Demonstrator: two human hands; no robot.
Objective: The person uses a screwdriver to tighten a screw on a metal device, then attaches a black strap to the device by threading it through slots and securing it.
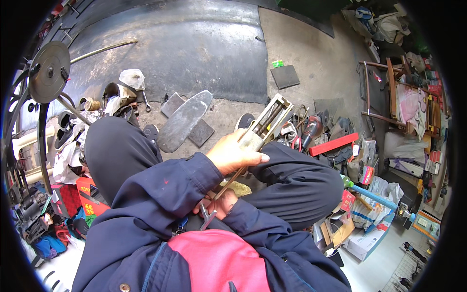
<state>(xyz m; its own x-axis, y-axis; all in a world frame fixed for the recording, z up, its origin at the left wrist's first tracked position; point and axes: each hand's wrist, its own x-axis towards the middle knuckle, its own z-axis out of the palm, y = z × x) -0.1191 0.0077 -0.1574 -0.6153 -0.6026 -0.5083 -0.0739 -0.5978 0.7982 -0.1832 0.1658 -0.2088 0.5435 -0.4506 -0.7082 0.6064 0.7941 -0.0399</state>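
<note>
My left hand (pixel 235 152) is wrapped round the middle of a long pale metal clamp-like tool (pixel 274 117). The tool has an open, slotted frame with a dark rod inside, and it slants away to the upper right above my right knee. From its near end a thin metal bar runs down toward my lap. My right hand (pixel 223 203) is closed round the lower part of that bar, close to my body. A small metal crosspiece (pixel 208 219) juts out below my right hand. My left hand and sleeve hide part of the tool.
A rounded grey board (pixel 187 121) lies over a dark plate between my feet. At right are a power tool (pixel 313 127), a red bar (pixel 333 144) and a blue pole (pixel 372 192). A black disc (pixel 49 72) stands at left. A dark square plate (pixel 285 76) lies ahead.
</note>
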